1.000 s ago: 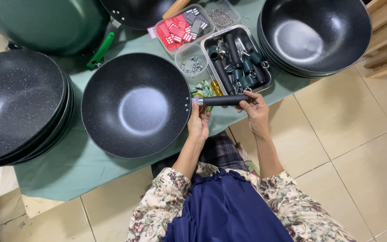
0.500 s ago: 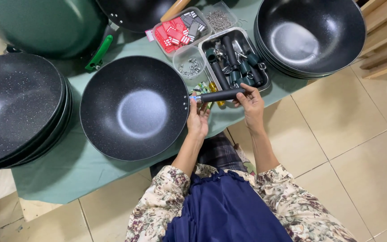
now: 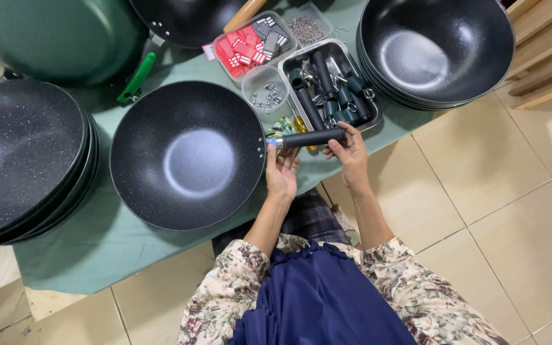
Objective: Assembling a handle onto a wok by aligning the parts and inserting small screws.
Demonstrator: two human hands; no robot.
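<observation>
A black speckled wok [image 3: 186,156] lies on the green-covered table [image 3: 97,246] in front of me. A black handle [image 3: 311,138] sticks out from its right rim, level with the table edge. My right hand [image 3: 351,152] grips the outer end of that handle. My left hand [image 3: 280,172] is under the handle near the metal joint at the wok's rim, fingers curled up against it.
A stack of black woks [image 3: 23,156] sits at the left and another [image 3: 436,51] at the back right. A metal tray of handles and parts [image 3: 327,89], a tub of screws [image 3: 265,89], a tub of red cards [image 3: 250,41] and screwdrivers [image 3: 285,124] lie behind the hands. A large green pot [image 3: 52,38] is back left.
The view has shifted slightly; both hands stay on the handle at the wok's rim, with the right hand's fingers resettling on its outer end.
</observation>
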